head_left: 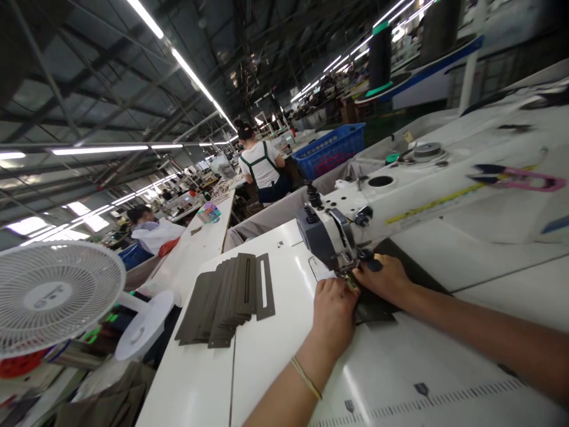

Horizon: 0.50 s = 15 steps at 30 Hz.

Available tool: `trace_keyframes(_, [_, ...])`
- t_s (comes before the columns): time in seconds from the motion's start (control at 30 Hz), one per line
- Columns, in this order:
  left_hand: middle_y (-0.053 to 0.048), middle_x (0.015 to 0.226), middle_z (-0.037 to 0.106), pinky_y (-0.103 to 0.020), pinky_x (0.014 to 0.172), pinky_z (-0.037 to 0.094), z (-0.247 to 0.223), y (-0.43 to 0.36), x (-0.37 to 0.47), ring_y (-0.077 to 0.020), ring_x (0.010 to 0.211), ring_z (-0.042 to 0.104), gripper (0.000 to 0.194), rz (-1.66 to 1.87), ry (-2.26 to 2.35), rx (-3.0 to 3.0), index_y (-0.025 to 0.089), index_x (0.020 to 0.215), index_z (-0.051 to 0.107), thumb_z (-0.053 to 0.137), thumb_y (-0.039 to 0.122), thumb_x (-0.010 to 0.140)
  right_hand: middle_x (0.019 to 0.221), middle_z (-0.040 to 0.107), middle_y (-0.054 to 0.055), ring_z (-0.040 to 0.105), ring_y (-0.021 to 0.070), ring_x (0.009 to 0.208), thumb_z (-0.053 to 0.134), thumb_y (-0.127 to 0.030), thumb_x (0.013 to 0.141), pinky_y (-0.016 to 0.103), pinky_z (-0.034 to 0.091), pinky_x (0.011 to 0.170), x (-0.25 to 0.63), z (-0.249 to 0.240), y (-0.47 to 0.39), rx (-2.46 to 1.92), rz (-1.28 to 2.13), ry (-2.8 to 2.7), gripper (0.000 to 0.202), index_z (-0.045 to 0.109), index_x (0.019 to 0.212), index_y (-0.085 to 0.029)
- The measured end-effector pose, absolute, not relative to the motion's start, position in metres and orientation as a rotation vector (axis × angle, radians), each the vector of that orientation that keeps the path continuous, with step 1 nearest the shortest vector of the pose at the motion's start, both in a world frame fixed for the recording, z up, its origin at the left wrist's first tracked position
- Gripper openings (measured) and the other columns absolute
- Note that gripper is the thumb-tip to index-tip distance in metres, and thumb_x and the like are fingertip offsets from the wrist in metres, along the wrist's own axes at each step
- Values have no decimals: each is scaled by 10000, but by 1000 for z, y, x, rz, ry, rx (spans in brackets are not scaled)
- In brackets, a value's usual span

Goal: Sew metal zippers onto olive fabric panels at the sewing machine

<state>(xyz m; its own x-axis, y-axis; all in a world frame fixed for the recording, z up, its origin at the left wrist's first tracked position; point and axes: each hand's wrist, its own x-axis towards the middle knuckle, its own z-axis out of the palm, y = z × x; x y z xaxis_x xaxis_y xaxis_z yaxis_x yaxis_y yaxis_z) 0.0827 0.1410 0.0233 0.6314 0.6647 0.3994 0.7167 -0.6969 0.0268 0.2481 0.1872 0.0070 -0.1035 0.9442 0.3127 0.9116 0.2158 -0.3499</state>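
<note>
A white sewing machine with a dark grey head (pixel 326 231) stands before me, its needle area low above the white table. Beneath it lies a dark olive fabric piece (pixel 377 307), whose far part runs back under the machine arm. My left hand (pixel 334 311) is closed at the fabric's left edge, fingers curled close to the presser foot. On the other side of the needle, my right hand (pixel 386 277) grips the same fabric, its fingertips partly hidden by the machine. A stack of olive slotted panels (pixel 217 299) is fanned out to the left.
Pink-handled thread snips (pixel 518 177) lie on the machine arm. A white fan (pixel 57 296) stands at the left edge. Beyond the table are a blue crate (pixel 329 151) and a person in a white shirt (pixel 262 163). Thread cones (pixel 380 59) stand at upper right.
</note>
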Motion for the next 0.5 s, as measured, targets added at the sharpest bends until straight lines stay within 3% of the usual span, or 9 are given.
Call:
trace_keyframes(0.07, [-68,915,630,-398,771,519,23,137,81,-236,886,579,185,-596,-1208,-2726,191,1007,671,548,138,879,751,709,101,690,244,695,486,-256,882,336,528,621,258,10,174,-1608,119,-2112,247,697,784,-173])
trace_keyframes(0.13, [-70,937,634,-388,771,541,21,132,79,-233,884,592,238,-650,-1272,-2773,181,1039,657,549,104,841,970,726,92,687,239,899,560,-316,862,359,549,785,270,8,154,-1370,111,-2250,210,709,946,-194])
trace_keyframes(0.23, [-85,1065,651,-405,923,529,17,120,75,-227,979,610,360,-804,-1277,-2868,147,1147,592,549,74,797,1236,647,124,607,253,1132,621,-284,827,411,525,933,284,-2,127,-899,-64,-2382,408,631,1212,-149])
trace_keyframes(0.3, [-100,1159,639,-435,1023,474,16,115,74,-233,1063,599,384,-883,-1270,-2859,135,1168,566,549,71,790,1202,661,144,631,235,1093,514,-160,874,397,544,912,286,-3,121,-741,-142,-2373,358,628,1208,-100])
trace_keyframes(0.37, [-107,1168,637,-446,1003,486,19,114,76,-244,1069,602,361,-881,-1300,-2820,133,1133,577,580,80,775,1097,708,114,669,205,999,422,-89,897,354,561,867,284,4,127,-780,-22,-2353,336,680,1109,-126])
trace_keyframes(0.5, [-81,972,682,-416,825,565,30,124,84,-247,901,652,244,-647,-1384,-2741,134,996,621,699,198,774,871,745,11,702,172,783,479,-179,919,278,581,701,278,28,146,-943,359,-2334,257,732,901,-219])
